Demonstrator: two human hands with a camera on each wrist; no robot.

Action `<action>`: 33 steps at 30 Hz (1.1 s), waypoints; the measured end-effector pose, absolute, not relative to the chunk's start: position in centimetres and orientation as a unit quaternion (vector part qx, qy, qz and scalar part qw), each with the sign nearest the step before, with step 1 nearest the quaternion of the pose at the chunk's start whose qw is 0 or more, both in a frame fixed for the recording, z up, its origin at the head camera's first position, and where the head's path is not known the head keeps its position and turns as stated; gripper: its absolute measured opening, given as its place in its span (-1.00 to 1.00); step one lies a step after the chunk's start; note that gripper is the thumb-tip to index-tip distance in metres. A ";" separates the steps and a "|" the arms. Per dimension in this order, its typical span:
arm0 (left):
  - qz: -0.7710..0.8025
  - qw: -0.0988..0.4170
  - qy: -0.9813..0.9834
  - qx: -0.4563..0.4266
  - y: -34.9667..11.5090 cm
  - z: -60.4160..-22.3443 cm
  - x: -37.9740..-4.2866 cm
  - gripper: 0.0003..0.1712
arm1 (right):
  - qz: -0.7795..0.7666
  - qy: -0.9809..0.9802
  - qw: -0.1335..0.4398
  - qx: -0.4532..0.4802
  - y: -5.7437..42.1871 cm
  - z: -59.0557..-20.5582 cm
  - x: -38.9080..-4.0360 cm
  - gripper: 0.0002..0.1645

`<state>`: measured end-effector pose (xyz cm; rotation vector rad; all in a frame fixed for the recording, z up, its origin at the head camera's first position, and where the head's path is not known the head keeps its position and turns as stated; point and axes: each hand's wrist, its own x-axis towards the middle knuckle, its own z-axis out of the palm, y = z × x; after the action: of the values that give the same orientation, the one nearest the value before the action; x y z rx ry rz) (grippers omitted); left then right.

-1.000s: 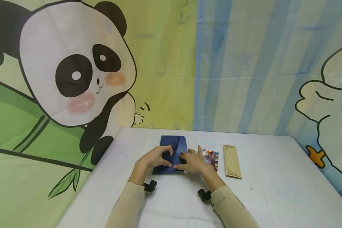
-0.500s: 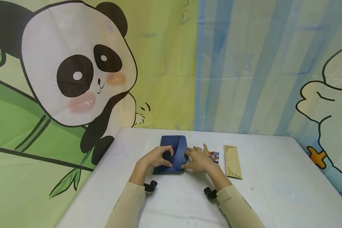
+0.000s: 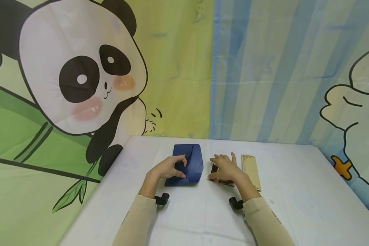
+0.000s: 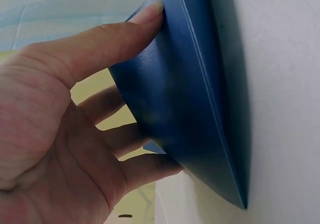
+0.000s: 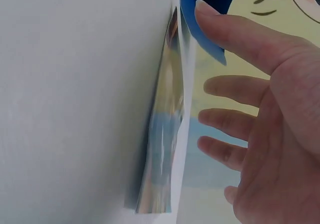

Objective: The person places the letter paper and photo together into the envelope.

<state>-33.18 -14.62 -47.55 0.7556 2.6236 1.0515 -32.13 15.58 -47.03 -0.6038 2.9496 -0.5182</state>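
Observation:
A dark blue envelope (image 3: pixel 195 167) lies on the white table, left of centre in the head view, its flap side bulging a little. My left hand (image 3: pixel 166 168) grips it at its left part. In the left wrist view the thumb presses one face of the envelope (image 4: pixel 167 89) while the other fingers reach behind its edge. Over a small glossy picture card (image 3: pixel 226 182) hovers my right hand (image 3: pixel 228 169), covering most of it. The right wrist view has the card (image 5: pixel 169 104) flat on the table, apart from the spread, slightly bent fingers.
A tan paper strip (image 3: pixel 250 171) with ornate corners lies right of the card. The white table (image 3: pixel 295 191) ends at a cloth backdrop (image 3: pixel 178 85) with a printed panda. Black cameras sit at both wrists.
My right hand has left the envelope and moved right, over the picture card. The left hand has kept its grip on the envelope.

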 end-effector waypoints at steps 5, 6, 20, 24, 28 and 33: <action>0.362 0.110 0.889 0.258 -14.6 -47.4 -33.2 -0.54 | -0.158 0.967 0.058 -0.193 16.5 -47.5 -32.2 0.11; 0.362 0.109 0.889 0.258 -14.6 -47.4 -33.2 -0.54 | -0.156 0.967 0.062 -0.191 16.6 -47.6 -32.3 0.13; 0.370 0.113 0.886 0.256 -14.6 -47.5 -33.0 -0.54 | -0.122 0.979 0.068 -0.146 18.0 -47.4 -32.0 0.37; 0.372 0.116 0.885 0.254 -14.7 -47.6 -33.0 -0.55 | -0.109 0.983 0.058 -0.138 17.9 -47.2 -31.9 0.36; 0.373 0.116 0.885 0.253 -14.7 -47.5 -32.9 -0.55 | -0.090 0.988 0.049 -0.115 18.1 -47.3 -31.7 0.33; 0.373 0.117 0.885 0.255 -14.6 -47.5 -33.0 -0.54 | -0.090 0.990 0.042 -0.103 18.4 -47.4 -31.7 0.25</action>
<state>-32.97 -14.64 -47.48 0.7455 2.5899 1.0916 -31.74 18.37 -47.42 -0.3142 3.0297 -0.2764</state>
